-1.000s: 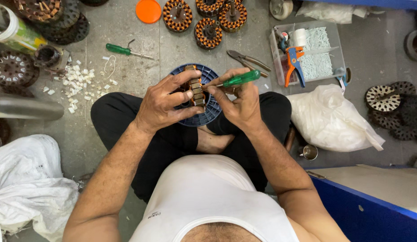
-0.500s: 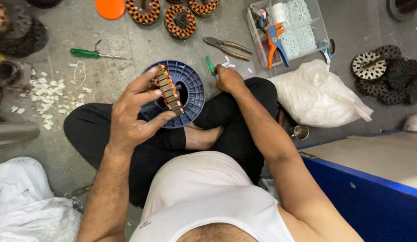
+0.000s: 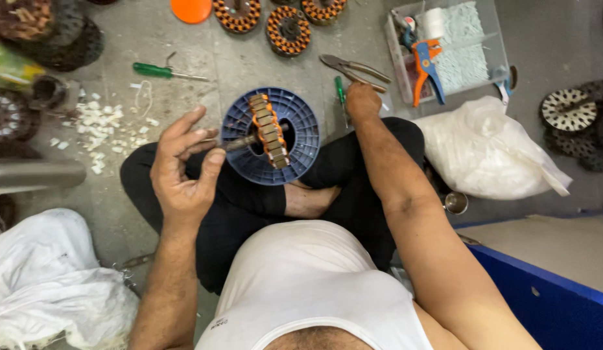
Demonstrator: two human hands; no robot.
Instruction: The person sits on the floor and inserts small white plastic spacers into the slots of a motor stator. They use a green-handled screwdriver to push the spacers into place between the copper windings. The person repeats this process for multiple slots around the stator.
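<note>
Left hand [image 3: 181, 170] has its grip pinched around the metal shaft [image 3: 235, 142] of a wound motor stator [image 3: 268, 130], holding it edge-on over the blue plastic spool [image 3: 295, 139] by the crossed legs. Right hand [image 3: 362, 102] is down on the floor [image 3: 249, 71], fingers curled together on the green screwdriver [image 3: 340, 94], right next to the pliers [image 3: 353, 70].

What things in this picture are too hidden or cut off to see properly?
- Right hand, head view: fingers curl away, so what they touch by the green screwdriver is hidden.
- Wound core: seen edge-on; its far face is hidden.
- Blue spool: partly covered by the core.
- Left hand: hides the shaft's end.
- Orange disc: cut off by the top edge.
</note>
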